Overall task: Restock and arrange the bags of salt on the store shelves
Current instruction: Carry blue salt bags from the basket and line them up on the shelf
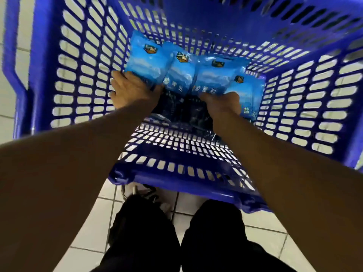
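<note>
Four blue bags of salt (184,73) lie in a row across the floor of the blue basket (306,107), long axes pointing away from the person. The left hand (131,91) grips the leftmost bag's near edge; the right hand (222,103) seemingly pinches a right-side bag, fingers hidden. Dark packaging (182,112) lies just nearer, between the hands.

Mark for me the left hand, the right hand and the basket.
left hand (132,89), head view, back of the hand.
right hand (223,103), head view, back of the hand.
basket (172,178), head view, near rim.
</note>
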